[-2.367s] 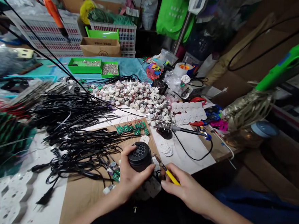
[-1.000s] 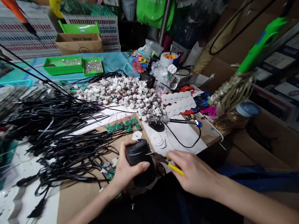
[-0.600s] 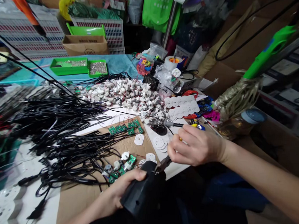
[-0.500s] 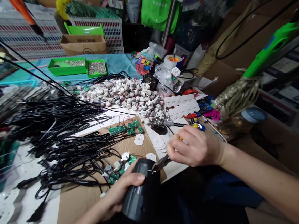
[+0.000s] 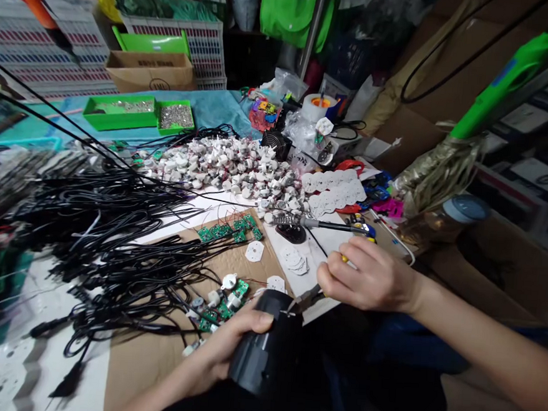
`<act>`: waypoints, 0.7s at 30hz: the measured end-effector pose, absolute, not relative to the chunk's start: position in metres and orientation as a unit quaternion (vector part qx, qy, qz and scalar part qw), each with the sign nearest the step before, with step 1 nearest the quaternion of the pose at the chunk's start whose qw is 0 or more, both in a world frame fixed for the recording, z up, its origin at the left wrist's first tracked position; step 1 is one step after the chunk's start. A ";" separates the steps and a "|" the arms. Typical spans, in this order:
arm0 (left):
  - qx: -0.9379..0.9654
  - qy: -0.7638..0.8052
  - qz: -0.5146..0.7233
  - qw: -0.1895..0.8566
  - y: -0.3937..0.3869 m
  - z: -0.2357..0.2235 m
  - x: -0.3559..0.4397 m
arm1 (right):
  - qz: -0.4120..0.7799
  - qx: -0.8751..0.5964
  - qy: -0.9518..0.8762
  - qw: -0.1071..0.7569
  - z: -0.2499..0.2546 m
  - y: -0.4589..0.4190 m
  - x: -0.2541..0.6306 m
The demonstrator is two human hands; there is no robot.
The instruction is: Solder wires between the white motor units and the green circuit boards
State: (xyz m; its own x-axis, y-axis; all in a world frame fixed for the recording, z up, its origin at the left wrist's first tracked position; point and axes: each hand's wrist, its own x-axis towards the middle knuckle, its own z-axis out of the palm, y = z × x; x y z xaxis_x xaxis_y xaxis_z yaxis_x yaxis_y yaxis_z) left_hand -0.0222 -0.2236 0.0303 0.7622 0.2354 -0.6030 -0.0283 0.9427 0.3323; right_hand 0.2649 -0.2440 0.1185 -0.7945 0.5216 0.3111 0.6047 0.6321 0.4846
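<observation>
The worktop (image 5: 160,360) carries a mass of black cables (image 5: 112,232) left of the black cylindrical housing (image 5: 266,346). The housing sits at the worktop's near edge, gripped by the left hand (image 5: 231,340). The right hand (image 5: 372,278) is closed around yellow-handled pliers (image 5: 312,293), whose tips touch the housing's top rim.

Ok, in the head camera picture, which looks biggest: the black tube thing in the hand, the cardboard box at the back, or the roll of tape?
1. Cardboard box
2. Black cylinder housing, though it is much nearer the camera, so its rank against the box is unsure.
3. Tape roll, clearly smallest.
</observation>
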 end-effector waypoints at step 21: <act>0.577 0.475 0.505 0.431 -0.224 -0.011 0.007 | 0.600 -0.669 -0.403 0.170 0.099 -0.299 0.201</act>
State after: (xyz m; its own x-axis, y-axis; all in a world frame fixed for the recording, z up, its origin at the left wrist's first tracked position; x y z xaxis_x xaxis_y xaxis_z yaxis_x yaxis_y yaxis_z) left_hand 0.0065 -0.2244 -0.0106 0.0387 0.9842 0.1728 0.1130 -0.1761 0.9779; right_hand 0.2014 -0.2990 0.0990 -0.0462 0.7438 -0.6668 0.3366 -0.6168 -0.7115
